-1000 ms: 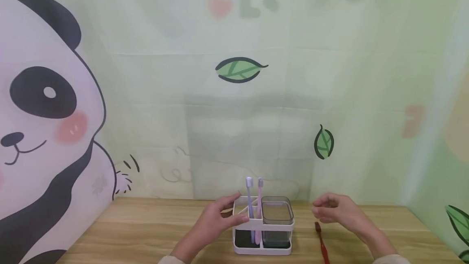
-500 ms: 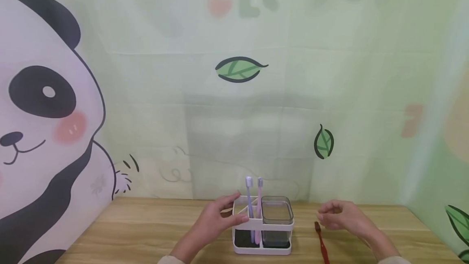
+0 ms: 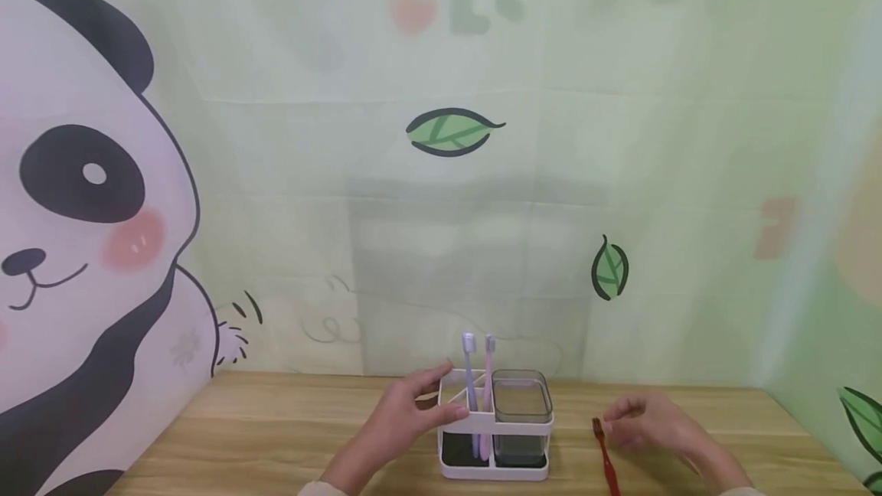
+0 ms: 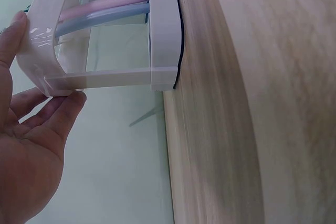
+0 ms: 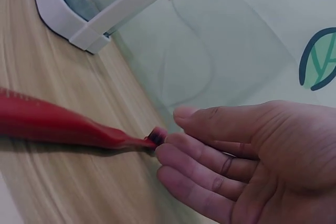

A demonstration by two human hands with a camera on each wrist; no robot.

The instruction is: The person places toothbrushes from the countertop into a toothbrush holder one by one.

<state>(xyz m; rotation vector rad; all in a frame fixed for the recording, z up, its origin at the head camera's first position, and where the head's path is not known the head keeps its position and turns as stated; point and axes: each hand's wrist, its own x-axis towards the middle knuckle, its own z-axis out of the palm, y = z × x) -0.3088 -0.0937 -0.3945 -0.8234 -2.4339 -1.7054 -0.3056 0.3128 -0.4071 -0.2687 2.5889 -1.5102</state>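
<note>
A white toothbrush holder (image 3: pixel 517 428) stands on the wooden table, with a blue toothbrush (image 3: pixel 468 373) and a pink toothbrush (image 3: pixel 488 366) upright in its left part. A clear cup (image 3: pixel 521 446) sits in its right part. My left hand (image 3: pixel 406 416) grips the holder's upper left rim, thumb in front and fingers behind; the left wrist view shows the fingertips against the rim. On the table to the right lies a red toothbrush (image 3: pixel 606 461), bristle end away from me. My right hand (image 3: pixel 648 423) is beside its head, fingers loosely bent; whether they touch it I cannot tell.
The wooden table (image 3: pixel 276 427) ends at a pale green cloth backdrop (image 3: pixel 296 159) behind the holder. A large printed panda (image 3: pixel 83 274) is on the left, and printed leaves are further right.
My right hand has lowered and shifted slightly right, coming down beside the red toothbrush's head. The left hand and the holder have stayed in place.
</note>
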